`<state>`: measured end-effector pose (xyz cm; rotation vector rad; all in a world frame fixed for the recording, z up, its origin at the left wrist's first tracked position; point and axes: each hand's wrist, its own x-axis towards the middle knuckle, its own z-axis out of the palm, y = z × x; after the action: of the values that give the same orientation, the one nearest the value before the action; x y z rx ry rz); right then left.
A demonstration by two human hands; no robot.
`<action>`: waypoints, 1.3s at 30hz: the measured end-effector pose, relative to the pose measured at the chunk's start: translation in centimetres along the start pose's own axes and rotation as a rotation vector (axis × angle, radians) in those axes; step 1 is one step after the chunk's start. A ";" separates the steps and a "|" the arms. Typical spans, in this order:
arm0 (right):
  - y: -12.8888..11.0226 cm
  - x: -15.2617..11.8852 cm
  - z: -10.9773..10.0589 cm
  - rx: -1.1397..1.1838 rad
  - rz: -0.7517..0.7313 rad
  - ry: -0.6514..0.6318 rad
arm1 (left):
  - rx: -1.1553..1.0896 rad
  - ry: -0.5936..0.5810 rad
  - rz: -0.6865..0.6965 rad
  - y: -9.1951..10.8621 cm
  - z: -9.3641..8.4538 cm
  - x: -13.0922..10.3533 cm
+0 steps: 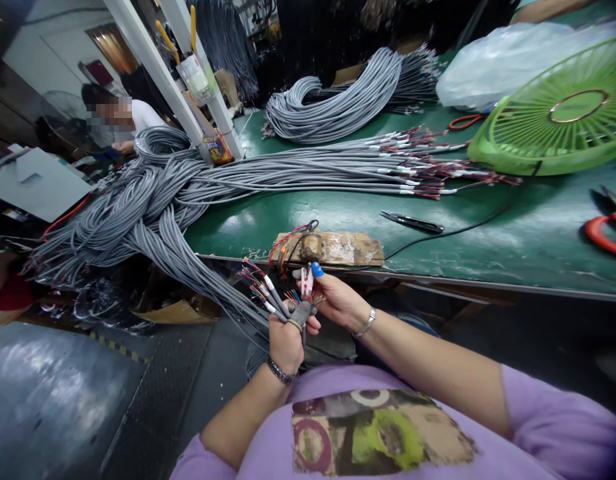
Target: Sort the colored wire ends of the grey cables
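My left hand (287, 340) is closed around several grey cables (275, 300) whose stripped ends fan out in coloured wires. A grey cover wraps its thumb. Close beside it, my right hand (341, 300) pinches a small pale pink clip (307, 283), its thumb in a blue cover. Thin bare-ended wires show between the two hands, just below the clip. Directly beyond them, at the table's front edge, lies a worn wooden block (345, 248) with a dark lump and a red and a black lead on it. The right fingers behind the clip are partly hidden.
Long bundles of grey cable (288, 170) cover the green table (468, 243) and hang off its left end. Small black snips (413, 222), red-handled scissors (608, 230) and a green fan (563, 113) lie to the right. Another person (138, 117) sits at far left.
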<state>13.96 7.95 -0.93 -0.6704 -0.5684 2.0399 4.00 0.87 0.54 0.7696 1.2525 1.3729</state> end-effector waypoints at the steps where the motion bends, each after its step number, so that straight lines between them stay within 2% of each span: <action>1: 0.0 -0.1 0.1 0.025 0.013 0.019 | 0.005 0.003 -0.003 0.0 0.0 0.0; 3: 0.0 -0.3 0.2 0.080 0.034 0.052 | 0.013 0.007 -0.001 0.1 0.0 -0.1; 7: -0.1 -0.7 0.1 0.106 0.063 0.035 | 0.013 0.006 -0.014 0.1 -0.3 -0.5; 15: -1.3 -0.7 -0.1 0.035 0.141 0.025 | -0.035 -0.006 -0.027 0.4 -0.8 -1.2; 20: -1.1 -0.8 0.2 -0.046 0.057 0.037 | -0.042 -0.012 -0.022 0.7 -0.5 -0.8; 22: -0.8 -0.9 0.1 -0.128 -0.024 0.053 | -0.035 -0.013 -0.019 0.6 -0.5 -0.6; 26: -0.2 -0.8 -0.4 -0.350 -0.254 0.179 | -0.020 -0.007 -0.026 0.5 -0.3 -0.3; 28: -0.1 -0.6 -0.5 -0.401 -0.295 0.214 | -0.005 -0.002 -0.026 0.5 -0.1 -0.2; 30: 0.0 -0.5 -0.5 -0.362 -0.253 0.178 | 0.007 -0.001 -0.025 0.6 0.0 -0.2; 34: -0.2 -0.2 -0.1 -0.083 -0.027 0.039 | 0.018 0.000 -0.015 0.6 0.2 -0.1; 36: -0.4 -0.1 0.3 0.025 0.028 0.042 | 0.024 -0.002 -0.010 0.5 0.3 -0.1; 39: -0.4 0.1 0.7 0.098 0.018 0.102 | 0.032 -0.012 -0.003 0.2 0.2 0.0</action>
<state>13.66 8.13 -0.18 -0.7182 -0.4017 2.0236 4.14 0.94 0.77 0.7961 1.2683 1.3469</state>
